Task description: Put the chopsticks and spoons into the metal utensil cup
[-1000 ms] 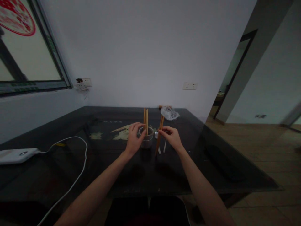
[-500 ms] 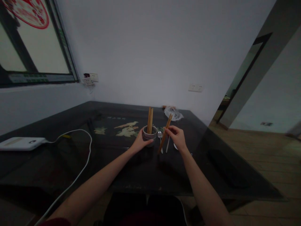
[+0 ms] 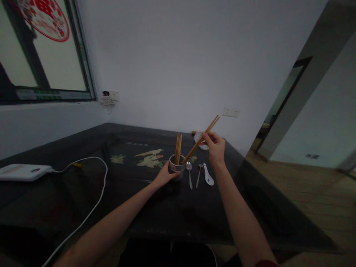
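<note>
My left hand [image 3: 164, 175] is wrapped round a small metal cup [image 3: 177, 170] on the dark table [image 3: 130, 193]. Several wooden chopsticks [image 3: 178, 148] stand upright in the cup. My right hand [image 3: 215, 147] pinches a pair of wooden chopsticks [image 3: 200, 139], held tilted above the table, with their lower tips at the cup's rim. To the right of the cup lie a metal spoon [image 3: 189, 171], a second, darker spoon [image 3: 198, 174] and a white ceramic spoon [image 3: 208, 175].
A white power bank [image 3: 23, 171] with a white cable [image 3: 94, 193] lies at the table's left. A crumpled plastic bag [image 3: 200, 140] sits at the far edge behind my right hand. Wall sockets, a window at left and a doorway at right surround the table.
My right hand has lifted the pair of chopsticks off the table and tilted their tips to the cup's rim. My left hand has moved from the cup's rim to its side.
</note>
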`<state>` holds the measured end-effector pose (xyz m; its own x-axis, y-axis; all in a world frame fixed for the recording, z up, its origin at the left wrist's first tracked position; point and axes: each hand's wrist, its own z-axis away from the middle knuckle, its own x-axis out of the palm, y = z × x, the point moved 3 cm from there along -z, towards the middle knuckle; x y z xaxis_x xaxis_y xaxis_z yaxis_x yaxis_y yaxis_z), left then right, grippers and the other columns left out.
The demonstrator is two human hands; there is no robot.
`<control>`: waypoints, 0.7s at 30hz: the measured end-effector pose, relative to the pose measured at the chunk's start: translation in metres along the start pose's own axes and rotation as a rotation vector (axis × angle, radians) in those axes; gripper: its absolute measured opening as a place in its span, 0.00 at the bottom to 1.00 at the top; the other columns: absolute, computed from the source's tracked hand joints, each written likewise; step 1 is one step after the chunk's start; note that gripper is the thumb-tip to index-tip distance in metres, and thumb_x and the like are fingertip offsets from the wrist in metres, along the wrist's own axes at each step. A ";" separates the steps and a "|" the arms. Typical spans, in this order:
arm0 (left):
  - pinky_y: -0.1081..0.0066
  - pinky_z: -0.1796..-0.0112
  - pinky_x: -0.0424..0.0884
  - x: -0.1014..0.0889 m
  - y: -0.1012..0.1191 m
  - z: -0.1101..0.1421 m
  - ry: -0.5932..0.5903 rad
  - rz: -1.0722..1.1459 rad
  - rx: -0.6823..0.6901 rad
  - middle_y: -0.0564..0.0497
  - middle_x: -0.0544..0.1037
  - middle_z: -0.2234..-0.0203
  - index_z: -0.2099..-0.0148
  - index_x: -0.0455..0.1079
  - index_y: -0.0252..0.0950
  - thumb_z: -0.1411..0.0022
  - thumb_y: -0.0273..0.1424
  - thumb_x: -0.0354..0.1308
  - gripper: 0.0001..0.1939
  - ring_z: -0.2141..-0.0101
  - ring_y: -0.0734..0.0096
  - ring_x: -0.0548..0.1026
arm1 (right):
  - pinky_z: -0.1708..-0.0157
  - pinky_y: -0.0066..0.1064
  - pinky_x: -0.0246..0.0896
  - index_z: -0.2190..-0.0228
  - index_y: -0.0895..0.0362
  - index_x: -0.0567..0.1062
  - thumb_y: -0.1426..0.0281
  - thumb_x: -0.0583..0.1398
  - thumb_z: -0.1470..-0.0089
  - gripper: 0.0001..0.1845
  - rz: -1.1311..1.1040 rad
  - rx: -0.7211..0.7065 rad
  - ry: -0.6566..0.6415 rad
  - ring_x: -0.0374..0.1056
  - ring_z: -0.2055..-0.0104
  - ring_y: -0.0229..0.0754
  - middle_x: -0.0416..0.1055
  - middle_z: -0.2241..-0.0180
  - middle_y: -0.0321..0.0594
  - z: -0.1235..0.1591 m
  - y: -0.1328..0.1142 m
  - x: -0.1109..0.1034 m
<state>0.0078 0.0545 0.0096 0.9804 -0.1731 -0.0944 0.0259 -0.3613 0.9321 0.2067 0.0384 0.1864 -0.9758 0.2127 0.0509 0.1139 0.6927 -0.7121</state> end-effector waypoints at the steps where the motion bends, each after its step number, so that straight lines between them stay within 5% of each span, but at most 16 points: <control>1: 0.58 0.48 0.65 0.000 -0.001 0.000 0.008 -0.018 -0.003 0.40 0.71 0.49 0.45 0.59 0.34 0.55 0.31 0.68 0.36 0.49 0.60 0.70 | 0.75 0.31 0.70 0.70 0.58 0.75 0.54 0.62 0.54 0.19 0.011 -0.010 -0.012 0.69 0.72 0.41 0.73 0.73 0.40 -0.004 0.000 0.006; 10: 0.59 0.48 0.66 -0.002 0.001 0.001 0.015 -0.086 -0.029 0.41 0.72 0.50 0.45 0.59 0.34 0.54 0.29 0.68 0.35 0.50 0.60 0.71 | 0.81 0.29 0.66 0.75 0.59 0.75 0.58 0.62 0.55 0.15 0.230 0.119 -0.199 0.67 0.80 0.39 0.73 0.78 0.40 -0.014 0.049 0.054; 21: 0.58 0.47 0.63 -0.001 -0.003 -0.001 0.015 -0.025 -0.008 0.39 0.71 0.49 0.44 0.58 0.33 0.57 0.31 0.69 0.38 0.49 0.58 0.70 | 0.74 0.29 0.69 0.75 0.57 0.77 0.64 0.64 0.54 0.08 0.394 0.235 -0.236 0.70 0.79 0.38 0.74 0.80 0.38 -0.011 0.080 0.064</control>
<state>0.0068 0.0568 0.0078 0.9823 -0.1500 -0.1126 0.0521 -0.3582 0.9322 0.1551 0.1155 0.1405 -0.8858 0.2465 -0.3932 0.4630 0.4116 -0.7850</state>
